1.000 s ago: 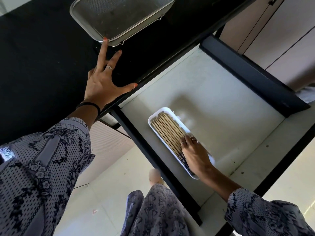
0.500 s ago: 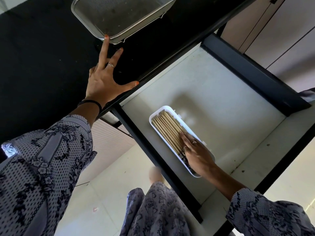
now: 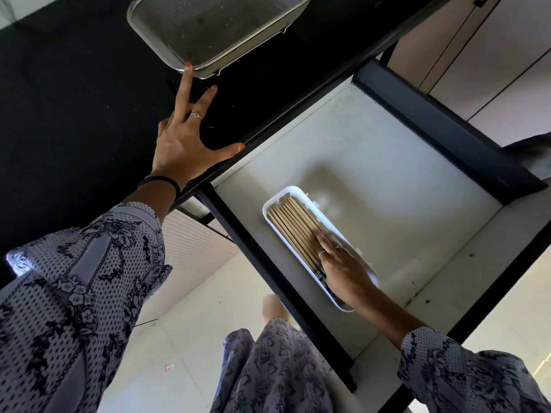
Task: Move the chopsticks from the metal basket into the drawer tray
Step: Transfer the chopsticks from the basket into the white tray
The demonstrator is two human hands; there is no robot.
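The chopsticks (image 3: 293,226) lie side by side in the white tray (image 3: 301,192), which sits on the floor of the open drawer (image 3: 387,162). The right hand (image 3: 343,263) rests flat on them, fingers straight, gripping nothing; it seems to be levelling the bundle. The basket (image 3: 214,28) on the black worktop (image 3: 74,99) looks empty. The left hand (image 3: 186,144) is spread open on the worktop, one fingertip touching the basket's rim. The transfer looks done. What is probably left is lifting the right hand clear and perhaps shutting the drawer.
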